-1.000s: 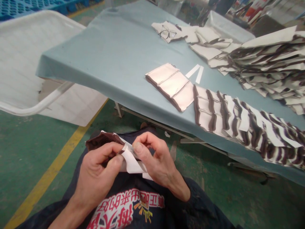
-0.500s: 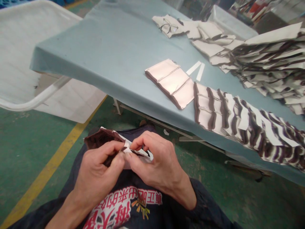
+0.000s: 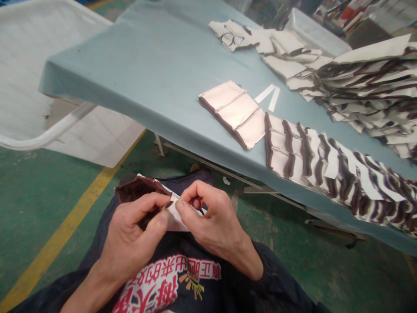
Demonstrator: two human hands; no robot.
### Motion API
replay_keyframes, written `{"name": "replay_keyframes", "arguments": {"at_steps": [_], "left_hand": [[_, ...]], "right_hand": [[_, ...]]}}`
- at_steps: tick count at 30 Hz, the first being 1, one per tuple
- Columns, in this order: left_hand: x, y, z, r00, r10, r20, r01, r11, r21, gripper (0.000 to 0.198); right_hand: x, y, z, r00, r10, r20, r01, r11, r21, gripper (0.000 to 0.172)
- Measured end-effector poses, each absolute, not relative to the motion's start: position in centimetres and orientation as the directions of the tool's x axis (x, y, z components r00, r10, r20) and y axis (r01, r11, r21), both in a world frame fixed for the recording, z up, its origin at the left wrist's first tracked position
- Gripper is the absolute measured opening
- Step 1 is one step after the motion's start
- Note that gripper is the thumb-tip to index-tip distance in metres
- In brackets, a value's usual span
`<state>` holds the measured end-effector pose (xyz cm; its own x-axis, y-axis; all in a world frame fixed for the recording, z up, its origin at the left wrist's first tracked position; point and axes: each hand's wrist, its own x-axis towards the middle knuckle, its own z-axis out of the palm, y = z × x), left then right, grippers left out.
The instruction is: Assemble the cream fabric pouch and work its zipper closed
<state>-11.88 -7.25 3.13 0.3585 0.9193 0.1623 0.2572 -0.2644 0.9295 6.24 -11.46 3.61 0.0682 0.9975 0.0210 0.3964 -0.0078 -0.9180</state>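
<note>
Beside the bench (image 3: 146,82), hold the brown-and-white piece (image 3: 140,189) taut with left hand (image 3: 135,230) and right hand (image 3: 213,217) pinched closed on its edge.

tabletop (image 3: 130,65): one, blue-grey cover, draped over edge. eyeglasses (image 3: 233,38): one pair, dark-framed, toward far side. bin (image 3: 317,34): pale plastic, beyond eyeglasses. tub (image 3: 65,126): large, white, rounded rim, left of tabletop. floor (image 3: 29,187): green, worn. stripe (image 3: 65,230): yellow, diagonal. scrap (image 3: 226,180): small, white, on floor.
</note>
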Motion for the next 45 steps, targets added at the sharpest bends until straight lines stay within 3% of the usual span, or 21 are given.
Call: {"name": "replay_keyframes", "arguments": {"at_steps": [5,9,15,18,29,37,45], "left_hand": [[-13.2,-7.7,1.7,0.421,0.9,0.116,0.273,-0.247,0.93,0.022],[-13.4,-8.7,1.1,0.379,0.923,0.073,0.246,-0.177,0.953,0.023],[-13.4,-9.6,1.2,0.367,0.928,-0.065,0.238,-0.026,0.971,0.025],[-13.7,-9.4,1.3,0.395,0.912,-0.112,0.226,0.021,0.974,0.025],[-14.0,-8.9,2.0,0.462,0.874,-0.151,0.246,0.038,0.969,0.022],[-13.5,-6.6,2.8,0.547,0.827,-0.132,0.317,-0.058,0.947,0.033],[-14.9,-4.5,2.8,0.674,0.722,-0.157,0.038,0.179,0.983,0.056]], "right_hand": [[6.2,-11.5,3.7,0.041,0.983,-0.176,0.298,-0.181,-0.937,0.014],[6.3,-11.2,2.9,-0.03,0.956,-0.293,0.184,-0.282,-0.941,0.019],[6.4,-10.5,1.7,-0.244,0.864,-0.44,-0.213,-0.491,-0.845,0.046],[6.1,-10.5,1.0,-0.307,0.823,-0.478,-0.301,-0.56,-0.772,0.055],[5.9,-10.8,-1.0,-0.271,0.939,-0.213,-0.25,-0.282,-0.926,0.058],[5.5,-10.5,-1.8,-0.256,0.952,-0.167,-0.3,-0.243,-0.922,0.061],[5.8,-8.8,-0.6,-0.3,0.952,0.066,-0.102,0.037,-0.994,0.053]]}}
